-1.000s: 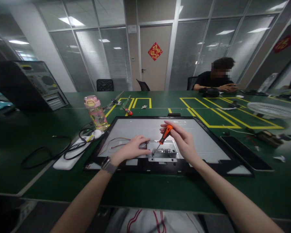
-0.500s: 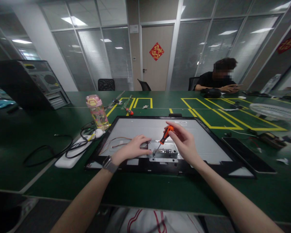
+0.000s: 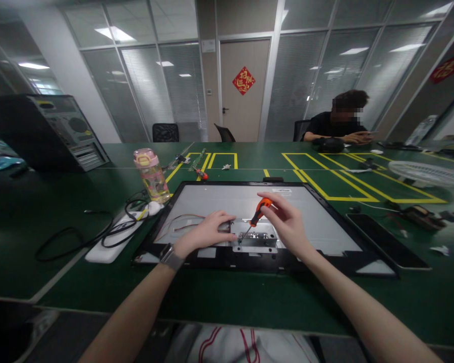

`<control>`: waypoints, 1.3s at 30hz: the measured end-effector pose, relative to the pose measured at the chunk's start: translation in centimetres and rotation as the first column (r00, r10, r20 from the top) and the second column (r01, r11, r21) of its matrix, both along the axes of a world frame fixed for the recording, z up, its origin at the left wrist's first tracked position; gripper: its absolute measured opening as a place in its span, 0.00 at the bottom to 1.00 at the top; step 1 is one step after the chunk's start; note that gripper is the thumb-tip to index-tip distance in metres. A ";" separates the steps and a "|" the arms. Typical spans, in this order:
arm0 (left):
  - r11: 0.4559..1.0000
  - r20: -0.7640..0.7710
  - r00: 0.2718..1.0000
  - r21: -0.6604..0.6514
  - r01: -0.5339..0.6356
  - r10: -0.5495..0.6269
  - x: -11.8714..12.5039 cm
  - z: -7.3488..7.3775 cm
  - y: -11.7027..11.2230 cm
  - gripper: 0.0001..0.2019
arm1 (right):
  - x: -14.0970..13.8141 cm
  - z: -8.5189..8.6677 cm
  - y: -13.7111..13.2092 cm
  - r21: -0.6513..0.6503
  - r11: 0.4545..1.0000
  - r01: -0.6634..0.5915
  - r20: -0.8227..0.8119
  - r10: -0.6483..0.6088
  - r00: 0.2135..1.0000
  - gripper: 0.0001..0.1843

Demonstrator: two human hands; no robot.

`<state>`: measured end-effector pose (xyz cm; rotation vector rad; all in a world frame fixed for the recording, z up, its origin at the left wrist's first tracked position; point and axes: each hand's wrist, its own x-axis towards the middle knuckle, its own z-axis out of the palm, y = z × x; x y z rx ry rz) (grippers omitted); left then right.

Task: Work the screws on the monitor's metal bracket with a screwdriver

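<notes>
An orange-and-black screwdriver (image 3: 260,210) is held in my right hand (image 3: 289,227), pinched by thumb and fingertips around its handle. It slants down to the left, its tip at the left end of a metal bracket (image 3: 258,241). The bracket sits on the back of a flat display panel (image 3: 298,206), grey with a black frame. My left hand (image 3: 208,231) rests on the panel at the bracket's left end, thumb and index finger stretched apart. A small dark part shows between those fingers. Thin wires (image 3: 181,218) run across the panel to the left. Whatever the tip touches is too small to make out.
Left of the panel are a pink-lidded bottle (image 3: 151,176), a white power strip (image 3: 109,239) and black cables. A computer tower (image 3: 56,131) stands farther left. On the right lie a dark tablet-like slab (image 3: 388,241) and a racket (image 3: 431,172). Another person (image 3: 321,126) sits across the table.
My right hand and the screwdriver handle have shifted very slightly, the handle a little lower. The left hand stays in place.
</notes>
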<state>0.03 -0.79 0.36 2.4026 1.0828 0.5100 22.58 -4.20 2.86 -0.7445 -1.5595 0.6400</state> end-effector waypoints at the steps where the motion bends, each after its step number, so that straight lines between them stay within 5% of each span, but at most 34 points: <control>1: 1.000 -0.003 1.000 0.000 -0.005 0.005 0.0 0.0 0.0 0.27 | 0.0 0.0 0.0 -0.008 1.000 -0.014 0.002 0.014 1.000 0.15; 5: 1.000 -0.006 1.000 0.007 -0.002 0.002 0.0 -0.1 0.1 0.28 | 0.0 0.1 -0.2 -0.058 0.994 -0.093 -0.063 0.089 0.994 0.18; 12: 1.000 -0.003 1.000 -0.003 -0.010 0.010 -0.1 -0.2 0.1 0.28 | 0.1 0.2 0.0 -0.006 1.000 -0.012 -0.041 0.012 0.999 0.11; 18: 1.000 -0.010 1.000 0.013 0.010 -0.010 -0.1 -0.1 0.1 0.28 | 0.4 0.2 -0.1 -0.075 0.986 -0.148 -0.069 0.143 0.987 0.19; 26: 1.000 0.000 1.000 0.002 -0.001 0.001 -0.1 -0.2 0.1 0.28 | 0.0 0.3 0.2 -0.016 0.999 -0.034 -0.068 0.033 0.997 0.07; 31: 1.000 -0.006 1.000 0.011 -0.003 0.003 -0.2 -0.4 0.1 0.29 | 0.2 0.3 0.2 -0.025 0.999 -0.037 -0.033 0.036 0.999 0.11; 39: 1.000 -0.008 1.000 0.011 0.005 -0.005 -0.1 -0.1 0.1 0.28 | 0.5 0.1 0.6 -0.135 0.955 -0.265 -0.164 0.243 0.956 0.12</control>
